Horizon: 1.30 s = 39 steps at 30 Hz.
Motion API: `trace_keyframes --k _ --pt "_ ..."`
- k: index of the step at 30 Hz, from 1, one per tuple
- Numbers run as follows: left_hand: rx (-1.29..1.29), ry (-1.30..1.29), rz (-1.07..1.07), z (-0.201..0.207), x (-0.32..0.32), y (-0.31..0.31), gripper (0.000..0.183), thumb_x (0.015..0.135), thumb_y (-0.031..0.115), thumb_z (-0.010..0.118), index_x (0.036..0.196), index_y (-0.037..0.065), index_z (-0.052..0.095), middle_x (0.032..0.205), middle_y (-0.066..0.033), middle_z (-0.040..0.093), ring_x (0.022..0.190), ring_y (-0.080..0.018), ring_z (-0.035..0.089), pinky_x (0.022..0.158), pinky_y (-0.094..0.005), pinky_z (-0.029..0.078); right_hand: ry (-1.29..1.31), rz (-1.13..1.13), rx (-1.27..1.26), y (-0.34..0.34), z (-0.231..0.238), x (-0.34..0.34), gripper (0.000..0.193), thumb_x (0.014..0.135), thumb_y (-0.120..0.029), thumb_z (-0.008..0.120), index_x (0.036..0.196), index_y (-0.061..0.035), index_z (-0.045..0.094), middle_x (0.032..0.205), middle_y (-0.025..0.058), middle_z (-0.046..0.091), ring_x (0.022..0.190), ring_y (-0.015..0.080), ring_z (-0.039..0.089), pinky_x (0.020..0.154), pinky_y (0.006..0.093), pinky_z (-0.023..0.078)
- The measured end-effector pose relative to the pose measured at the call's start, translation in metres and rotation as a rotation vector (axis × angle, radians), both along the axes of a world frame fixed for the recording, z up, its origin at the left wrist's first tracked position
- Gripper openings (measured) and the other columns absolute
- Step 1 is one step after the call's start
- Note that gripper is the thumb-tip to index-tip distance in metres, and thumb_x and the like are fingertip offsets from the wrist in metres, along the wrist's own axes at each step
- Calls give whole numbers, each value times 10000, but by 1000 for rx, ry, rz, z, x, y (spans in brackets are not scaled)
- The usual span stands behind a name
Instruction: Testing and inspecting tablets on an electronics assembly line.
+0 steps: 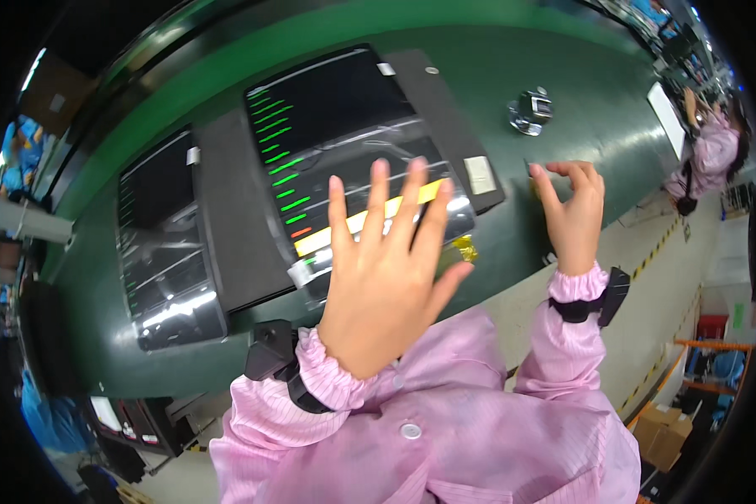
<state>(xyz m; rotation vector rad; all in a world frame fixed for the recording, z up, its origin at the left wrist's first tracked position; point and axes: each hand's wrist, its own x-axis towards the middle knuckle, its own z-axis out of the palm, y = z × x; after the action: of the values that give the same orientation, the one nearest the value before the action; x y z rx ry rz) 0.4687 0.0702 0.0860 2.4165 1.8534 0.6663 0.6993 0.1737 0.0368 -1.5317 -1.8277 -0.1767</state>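
Observation:
My left hand (386, 260) is stretched flat with fingers spread over a black panel (328, 92) under clear film. Across the panel's near part runs a bright yellow strip (315, 244), partly hidden by that hand. A column of green marks (273, 134) with one red mark lines the panel's left side. Beside my left thumb sits a crumpled gold-yellow piece (465, 247). My right hand (575, 214) is raised near the table's right edge, fingers curled toward the thumb. A tiny dark sliver shows at its thumb tip, too small to name.
A second film-covered black panel (164, 244) lies to the left, beside a dark grey board (235, 210). A shiny metal device (531, 111) stands on the green table (470, 76). A pale square block (480, 175) rests right of the panel. Another person (714, 147) works at far right.

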Motion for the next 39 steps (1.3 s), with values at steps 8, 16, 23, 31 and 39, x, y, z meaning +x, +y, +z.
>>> trace_keyframes --k 8,16,23,31,39 --pt "-127 214 415 27 -179 -96 1097 516 453 894 1465 119 457 1578 -140 327 1481 -390 219 1174 -586 122 549 181 -262 -1 -10 30 150 871 -85 747 895 -10 619 869 7 610 777 69 578 677 202 448" --pt "91 198 336 -21 -146 -102 878 578 426 848 1351 100 587 1453 -205 483 1363 -380 436 1100 -485 326 453 911 -87 -107 27 -114 178 694 78 722 832 -4 643 842 87 626 668 173 585 603 282 454" --pt "25 148 204 -16 -139 -102 702 698 322 804 1355 196 592 1475 -100 489 1383 -291 434 1108 -557 287 208 1204 181 -127 0 -173 293 600 20 755 876 57 663 836 118 614 649 224 571 510 312 480" --pt "17 172 219 -23 -137 -100 749 657 184 803 1369 193 571 1474 -83 489 1379 -291 435 1116 -564 285 93 1190 219 -130 -10 -183 289 608 -7 732 875 72 654 835 125 610 681 225 571 527 310 500" --pt "-102 -2 157 -7 -140 -104 798 631 280 830 1372 147 564 1492 -131 461 1404 -342 397 1132 -585 232 93 1126 55 -133 0 -189 351 653 3 718 991 73 650 904 138 611 695 259 590 585 331 518"
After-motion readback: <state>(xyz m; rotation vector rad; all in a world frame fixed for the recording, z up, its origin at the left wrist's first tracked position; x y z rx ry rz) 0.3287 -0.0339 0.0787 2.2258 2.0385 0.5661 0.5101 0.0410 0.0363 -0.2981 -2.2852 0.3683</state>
